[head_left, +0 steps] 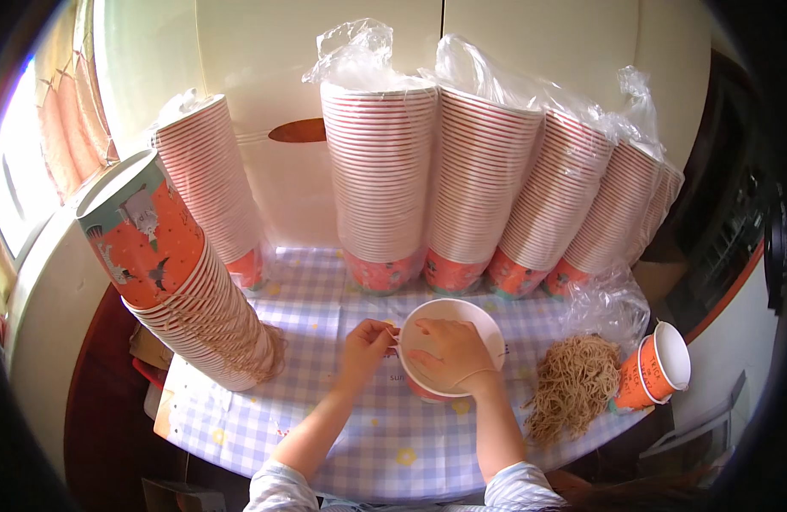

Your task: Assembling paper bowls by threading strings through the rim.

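Observation:
A white-lined paper bucket with an orange outside stands in front of me. My left hand is at its left rim, thumb and fingers pinched on what looks like a thin cord running to the bucket wall. My right hand reaches into the bucket, fingers stretched toward the inner left wall; its fingertips are partly hidden. A thin pale strand crosses my right wrist. Right of the bucket lies a tangled heap of brown cords.
Wrapped stacks of buckets line the back. A leaning nested stack with cords hanging on its side stands at the left. Two orange buckets lie tilted at the right edge, near crumpled clear plastic. A checked cloth covers the table.

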Demonstrator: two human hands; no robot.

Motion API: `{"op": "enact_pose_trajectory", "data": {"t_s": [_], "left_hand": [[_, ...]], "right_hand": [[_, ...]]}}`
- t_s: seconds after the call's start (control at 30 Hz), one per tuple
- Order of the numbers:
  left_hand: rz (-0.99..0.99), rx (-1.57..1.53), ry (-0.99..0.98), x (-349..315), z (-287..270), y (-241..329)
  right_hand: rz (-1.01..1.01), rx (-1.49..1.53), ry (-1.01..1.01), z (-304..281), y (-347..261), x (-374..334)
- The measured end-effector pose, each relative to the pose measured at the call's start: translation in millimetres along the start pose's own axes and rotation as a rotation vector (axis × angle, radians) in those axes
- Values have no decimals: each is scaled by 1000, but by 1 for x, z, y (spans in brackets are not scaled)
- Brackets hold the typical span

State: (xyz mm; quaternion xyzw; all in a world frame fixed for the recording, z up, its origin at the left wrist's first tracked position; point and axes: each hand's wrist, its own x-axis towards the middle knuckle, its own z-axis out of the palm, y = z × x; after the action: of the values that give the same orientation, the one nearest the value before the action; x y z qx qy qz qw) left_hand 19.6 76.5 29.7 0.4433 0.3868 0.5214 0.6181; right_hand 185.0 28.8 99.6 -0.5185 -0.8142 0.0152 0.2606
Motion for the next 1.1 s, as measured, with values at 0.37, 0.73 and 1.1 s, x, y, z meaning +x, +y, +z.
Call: {"op": "enact_pose_trajectory", "data": {"t_s": [0.37,0.73,1.1], "left_hand": [[55,-32,-168,-34,35,-21],[72,-47,-50,-38,37,-27],[126,-52,-59,-39,38,-32]], "right_hand": [[155,149,-192,-26,22,-17],[212,189,-268,-26,26,-17],[173,143,-246,-23,20,-15]]}}
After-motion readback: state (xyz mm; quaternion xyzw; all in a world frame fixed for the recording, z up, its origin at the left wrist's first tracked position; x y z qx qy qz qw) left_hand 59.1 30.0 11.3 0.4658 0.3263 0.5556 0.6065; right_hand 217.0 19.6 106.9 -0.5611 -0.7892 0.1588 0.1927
